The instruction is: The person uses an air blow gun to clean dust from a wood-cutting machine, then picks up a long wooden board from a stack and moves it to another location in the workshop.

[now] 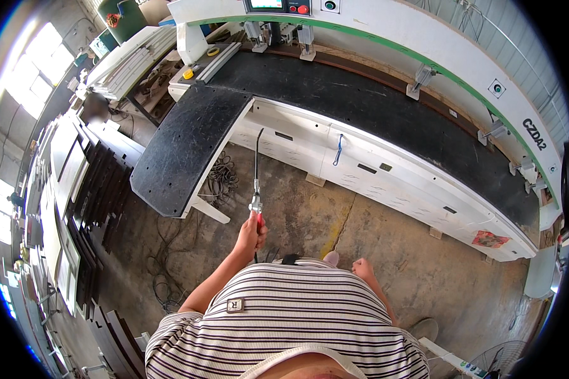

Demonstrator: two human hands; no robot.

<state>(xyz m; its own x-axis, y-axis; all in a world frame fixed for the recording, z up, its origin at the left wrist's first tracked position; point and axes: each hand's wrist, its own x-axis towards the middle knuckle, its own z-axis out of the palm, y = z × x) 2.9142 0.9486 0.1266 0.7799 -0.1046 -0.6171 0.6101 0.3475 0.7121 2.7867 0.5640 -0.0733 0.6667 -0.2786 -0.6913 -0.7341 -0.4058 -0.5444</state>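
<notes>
My left hand point(251, 237) is wrapped round the red handle of an air blow gun point(255, 205), held out in front of my body. Its long thin dark nozzle points away from me toward the inner corner of the machine's table, and the bent tip overlaps the white side panel in view. Part of a dark hose shows below the fist. At my right side, over the floor, my right hand point(363, 268) hangs with its fingers curled in, and no object shows in it.
A long machine with a black worktop point(310, 88) curves across the front, its side wing point(189, 145) at the left. Clamps point(422, 79) hang above the top. Coiled cables point(220, 177) lie on the floor. Stacked panels point(69, 208) stand left; a fan point(509, 357) is lower right.
</notes>
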